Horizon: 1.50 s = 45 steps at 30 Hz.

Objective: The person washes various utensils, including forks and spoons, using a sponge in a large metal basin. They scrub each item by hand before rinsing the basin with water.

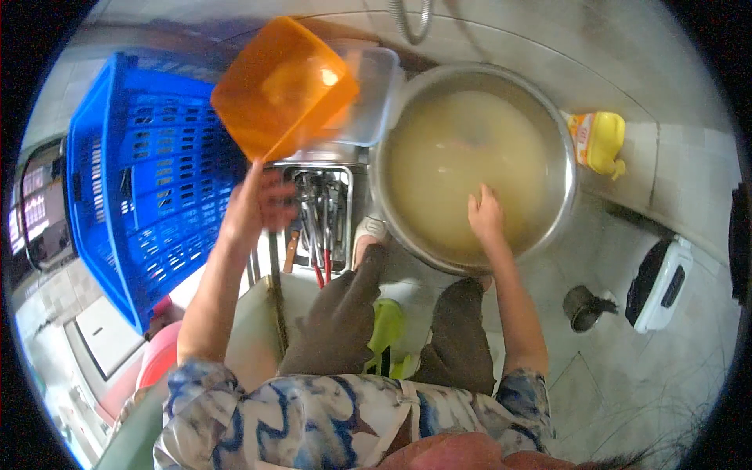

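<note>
My left hand (261,200) is at the near corner of a tilted orange plastic basin (288,88). The thumb meets that corner, while the other fingers are spread and blurred; whether they grip it cannot be told. Behind the basin is a clear plastic container (376,88). Below my left hand lies a metal tray (351,200) of cutlery and red-handled tools (320,223). My right hand (486,211) reaches over the near rim of a large round metal tub (561,194), at the cloudy yellowish water (464,158). Its fingers are apart, with nothing visible in them. A dark blurred shape shows in the water.
A blue perforated plastic crate (170,158) stands at left. Beside the tub's right is a yellow pump bottle (602,138). A dark dipper (581,308) and a white-and-black object (658,288) lie farther right. A metal hose (414,26) hangs at the back wall.
</note>
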### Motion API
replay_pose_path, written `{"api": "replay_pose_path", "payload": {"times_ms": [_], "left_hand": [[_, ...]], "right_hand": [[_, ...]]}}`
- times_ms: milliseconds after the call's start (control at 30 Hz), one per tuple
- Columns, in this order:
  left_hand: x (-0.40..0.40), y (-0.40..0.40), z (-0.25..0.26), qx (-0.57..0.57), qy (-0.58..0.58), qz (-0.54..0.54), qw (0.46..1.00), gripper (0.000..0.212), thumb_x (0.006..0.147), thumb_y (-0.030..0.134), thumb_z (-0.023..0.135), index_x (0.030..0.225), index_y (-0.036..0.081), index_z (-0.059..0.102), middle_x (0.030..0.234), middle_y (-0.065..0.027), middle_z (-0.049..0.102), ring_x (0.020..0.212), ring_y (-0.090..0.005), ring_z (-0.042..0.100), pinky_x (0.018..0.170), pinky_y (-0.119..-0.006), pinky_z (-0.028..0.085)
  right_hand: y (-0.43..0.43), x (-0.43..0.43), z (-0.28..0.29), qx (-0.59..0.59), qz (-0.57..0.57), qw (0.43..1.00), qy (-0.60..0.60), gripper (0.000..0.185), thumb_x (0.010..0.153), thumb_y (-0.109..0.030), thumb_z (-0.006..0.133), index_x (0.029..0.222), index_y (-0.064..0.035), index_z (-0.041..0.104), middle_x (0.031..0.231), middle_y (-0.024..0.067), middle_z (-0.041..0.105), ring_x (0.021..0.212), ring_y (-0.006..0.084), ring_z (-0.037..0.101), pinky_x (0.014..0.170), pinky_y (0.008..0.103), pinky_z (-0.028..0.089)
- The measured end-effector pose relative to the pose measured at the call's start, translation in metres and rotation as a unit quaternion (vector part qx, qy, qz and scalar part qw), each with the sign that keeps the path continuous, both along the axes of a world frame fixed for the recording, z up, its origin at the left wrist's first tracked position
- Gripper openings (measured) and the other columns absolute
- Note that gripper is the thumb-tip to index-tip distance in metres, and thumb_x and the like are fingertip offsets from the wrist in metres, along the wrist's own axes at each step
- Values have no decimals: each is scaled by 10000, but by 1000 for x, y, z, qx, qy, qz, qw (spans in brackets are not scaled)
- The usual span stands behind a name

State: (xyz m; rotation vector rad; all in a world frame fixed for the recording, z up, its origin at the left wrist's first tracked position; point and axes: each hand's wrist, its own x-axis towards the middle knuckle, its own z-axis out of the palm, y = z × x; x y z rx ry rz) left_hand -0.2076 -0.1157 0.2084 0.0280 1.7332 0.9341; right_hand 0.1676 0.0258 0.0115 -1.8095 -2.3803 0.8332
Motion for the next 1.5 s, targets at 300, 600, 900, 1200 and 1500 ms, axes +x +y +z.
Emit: {"api": "replay_pose_path", "payload": {"times_ms": [300, 600, 900, 1200, 1500], "left_hand": [[119, 25, -58, 178, 98, -339, 918, 292, 874, 192, 545, 1061, -32, 548, 835, -108, 635, 635, -196, 599, 549, -272, 485], [104, 20, -108, 74, 399, -444, 799, 253, 830, 165, 561, 1027, 6, 571, 921, -201, 605, 734, -319, 608, 687, -361, 486], [85, 29, -160, 42, 128, -197, 971, 496, 917, 404, 415, 1187, -9, 462, 926, -136, 610, 717, -174, 600, 608, -279, 503], [106, 47, -168, 53, 174, -213, 960, 648, 917, 503, 333, 1200, -71, 428, 1113, -204, 550, 1040, -283, 500, 921, -321, 364], [130, 23, -159, -9, 2, -118, 993, 592, 910, 503, 339, 1153, -32, 409, 866, -152, 564, 694, -214, 537, 580, -293, 451]], "right_hand": [[87, -76, -7, 102, 161, 977, -93, 618, 803, -291, 599, 1350, -293, 312, 1434, 74, 240, 1282, 321, 275, 992, 567, 257], [90, -29, -68, -84, 197, 942, -258, 356, 872, -180, 408, 1211, -95, 475, 1216, 172, 483, 1058, 344, 516, 901, 472, 412], [42, 50, -78, -111, 208, 924, -301, 419, 815, -127, 500, 1225, -57, 450, 1106, 230, 530, 969, 374, 546, 806, 449, 465], [-42, 24, 11, -120, 332, 902, -249, 161, 769, -111, 518, 893, -45, 600, 937, 171, 618, 891, 323, 592, 736, 459, 463], [-66, -78, 43, -283, 270, 918, 63, 238, 905, -213, 376, 923, 5, 471, 911, 253, 580, 853, 433, 554, 727, 491, 435]]}}
